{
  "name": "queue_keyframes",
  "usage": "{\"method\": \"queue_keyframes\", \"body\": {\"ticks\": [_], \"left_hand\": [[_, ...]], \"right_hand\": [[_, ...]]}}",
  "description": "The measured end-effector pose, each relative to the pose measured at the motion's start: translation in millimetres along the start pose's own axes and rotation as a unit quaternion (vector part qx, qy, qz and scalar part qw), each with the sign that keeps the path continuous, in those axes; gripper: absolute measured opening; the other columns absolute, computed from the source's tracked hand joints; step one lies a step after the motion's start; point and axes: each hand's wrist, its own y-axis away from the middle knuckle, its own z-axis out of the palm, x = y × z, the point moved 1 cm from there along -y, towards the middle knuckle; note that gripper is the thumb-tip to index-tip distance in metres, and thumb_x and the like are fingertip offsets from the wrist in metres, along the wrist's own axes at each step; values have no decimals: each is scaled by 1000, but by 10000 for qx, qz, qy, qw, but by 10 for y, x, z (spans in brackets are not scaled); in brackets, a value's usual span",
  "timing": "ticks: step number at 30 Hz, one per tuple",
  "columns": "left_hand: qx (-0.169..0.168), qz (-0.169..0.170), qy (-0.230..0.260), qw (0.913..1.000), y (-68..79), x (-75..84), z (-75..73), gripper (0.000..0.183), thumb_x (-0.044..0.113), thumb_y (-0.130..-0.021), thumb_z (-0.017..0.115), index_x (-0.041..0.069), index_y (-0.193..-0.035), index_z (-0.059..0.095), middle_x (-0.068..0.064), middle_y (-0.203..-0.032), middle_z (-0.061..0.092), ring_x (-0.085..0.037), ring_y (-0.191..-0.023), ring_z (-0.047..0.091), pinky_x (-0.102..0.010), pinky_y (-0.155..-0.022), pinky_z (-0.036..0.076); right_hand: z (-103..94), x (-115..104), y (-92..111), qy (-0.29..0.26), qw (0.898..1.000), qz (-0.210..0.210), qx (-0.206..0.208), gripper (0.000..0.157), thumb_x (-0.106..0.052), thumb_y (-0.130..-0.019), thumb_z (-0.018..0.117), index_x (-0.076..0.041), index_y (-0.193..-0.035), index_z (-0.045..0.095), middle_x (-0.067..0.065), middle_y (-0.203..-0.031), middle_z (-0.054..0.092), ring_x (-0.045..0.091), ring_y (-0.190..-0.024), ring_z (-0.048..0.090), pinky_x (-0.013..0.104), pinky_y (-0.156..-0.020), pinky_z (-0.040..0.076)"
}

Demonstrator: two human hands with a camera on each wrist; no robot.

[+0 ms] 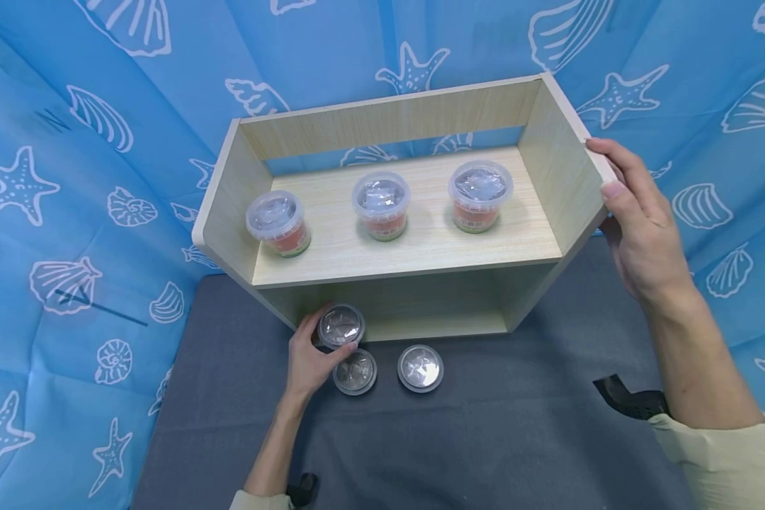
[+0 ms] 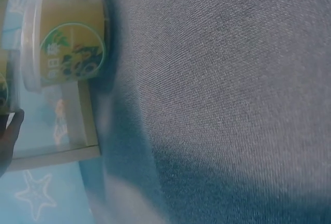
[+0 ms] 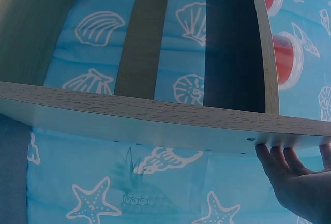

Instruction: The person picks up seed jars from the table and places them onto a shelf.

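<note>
A two-tier wooden shelf (image 1: 414, 265) stands on the dark cloth. With thumb and fingers, my left hand (image 1: 311, 361) grips a clear-lidded plastic cup (image 1: 341, 325) at the lower tier's front left. Just below it is a second lidded cup (image 1: 355, 382); to its right is a third lidded cup (image 1: 420, 368). One upright cup (image 2: 72, 48) in the left wrist view has a yellowish body and a round printed label. My right hand (image 1: 644, 219) holds the shelf's right side panel (image 1: 574, 134); in the right wrist view its fingertips (image 3: 262, 151) touch the panel's outer face.
On the upper tier stand a left cup (image 1: 279, 223), a middle cup (image 1: 381, 205) and a right cup (image 1: 480, 196), all lidded with reddish contents. Behind hangs a blue curtain (image 1: 185, 92) with white shells and starfish. Dark grey cloth (image 1: 484, 432) covers the table.
</note>
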Motion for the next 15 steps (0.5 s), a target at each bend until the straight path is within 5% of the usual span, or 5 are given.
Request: {"method": "queue_keyframes", "body": {"ticks": [9,15], "left_hand": [[-62,-401,-91,9991,-58,-118,91,78,31,-71,91,20,-141,57,-8,-134,60,-24,-121,56,-42,-95,47],[-68,-631,-59,9980,-106,-170,137,79,29,-72,90,15,-142,55,-12,-134,60,-27,-122,56,-45,-99,47]], "right_hand": [[5,13,13,85,10000,-38,-7,45,-13,-104,44,-10,-149,42,15,-149,32,28,-124,36,33,-96,33],[-2,27,1,50,10000,-33,-12,45,-14,-104,44,-10,-149,42,14,-149,31,28,-124,35,34,-96,33]]}}
